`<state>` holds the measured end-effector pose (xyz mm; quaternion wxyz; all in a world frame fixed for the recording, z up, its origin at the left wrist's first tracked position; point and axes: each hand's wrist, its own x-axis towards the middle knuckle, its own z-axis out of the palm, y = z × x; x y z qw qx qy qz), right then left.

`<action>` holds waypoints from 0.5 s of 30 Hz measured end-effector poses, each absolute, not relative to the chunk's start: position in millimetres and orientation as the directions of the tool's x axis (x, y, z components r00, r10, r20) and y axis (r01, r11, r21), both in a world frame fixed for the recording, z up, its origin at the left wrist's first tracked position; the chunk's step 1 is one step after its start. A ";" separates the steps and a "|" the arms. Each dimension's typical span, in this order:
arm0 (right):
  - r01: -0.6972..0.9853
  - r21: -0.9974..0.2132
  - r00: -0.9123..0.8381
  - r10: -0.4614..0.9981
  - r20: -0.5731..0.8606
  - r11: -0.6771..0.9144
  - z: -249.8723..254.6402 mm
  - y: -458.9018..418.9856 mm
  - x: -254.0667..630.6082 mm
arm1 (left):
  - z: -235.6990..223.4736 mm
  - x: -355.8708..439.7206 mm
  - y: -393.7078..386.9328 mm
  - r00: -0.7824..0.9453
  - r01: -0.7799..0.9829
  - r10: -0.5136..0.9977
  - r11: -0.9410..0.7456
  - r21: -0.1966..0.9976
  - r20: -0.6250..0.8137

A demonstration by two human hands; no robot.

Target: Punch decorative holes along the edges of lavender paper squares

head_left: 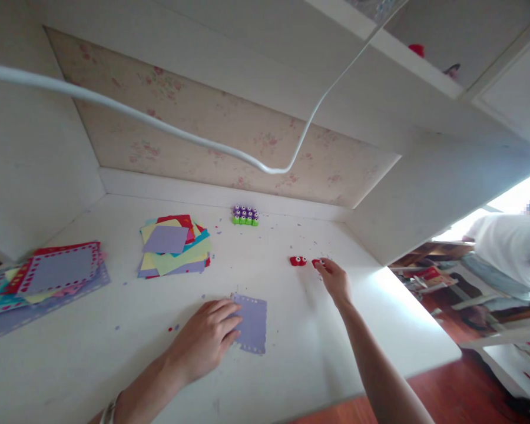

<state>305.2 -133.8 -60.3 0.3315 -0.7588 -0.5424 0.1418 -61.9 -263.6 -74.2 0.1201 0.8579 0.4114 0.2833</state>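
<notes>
Cable foremost, spread left grip touches away-pointing oblong paper, right grip pinches block.

No text, label, brand, number or sign is showing legibly anywhere in view.
</notes>
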 end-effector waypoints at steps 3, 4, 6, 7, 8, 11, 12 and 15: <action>0.774 -0.599 0.344 0.931 0.124 -0.206 -64.5 -125.3 309.3 | -75.6 -60.1 -264.0 0.498 0.626 0.765 -0.643 0.440 0.408; 0.786 -0.583 0.333 0.935 0.122 -0.204 -65.9 -122.8 307.7 | -75.5 -60.1 -264.0 0.492 0.630 0.768 -0.639 0.442 0.410; 0.806 -0.559 0.312 0.943 0.119 -0.196 -68.2 -118.0 303.6 | -75.1 -60.6 -264.0 0.483 0.641 0.778 -0.627 0.444 0.402; 0.812 -0.551 0.303 0.946 0.118 -0.191 -69.1 -115.8 301.9 | -74.9 -60.9 -264.0 0.483 0.645 0.782 -0.622 0.444 0.394; 0.816 -0.546 0.296 0.948 0.116 -0.188 -69.9 -113.9 300.9 | -74.6 -61.0 -263.9 0.484 0.647 0.785 -0.619 0.445 0.387; 0.818 -0.545 0.288 0.951 0.116 -0.181 -72.8 -110.9 301.2 | -74.0 -60.3 -263.4 0.490 0.650 0.790 -0.612 0.450 0.367; 0.816 -0.550 0.288 0.950 0.118 -0.179 -74.1 -110.8 302.3 | -73.7 -59.6 -263.1 0.491 0.652 0.794 -0.608 0.453 0.359; 0.800 -0.574 0.299 0.945 0.128 -0.175 -78.3 -112.8 306.4 | -72.0 -55.9 -262.5 0.484 0.669 0.813 -0.583 0.461 0.324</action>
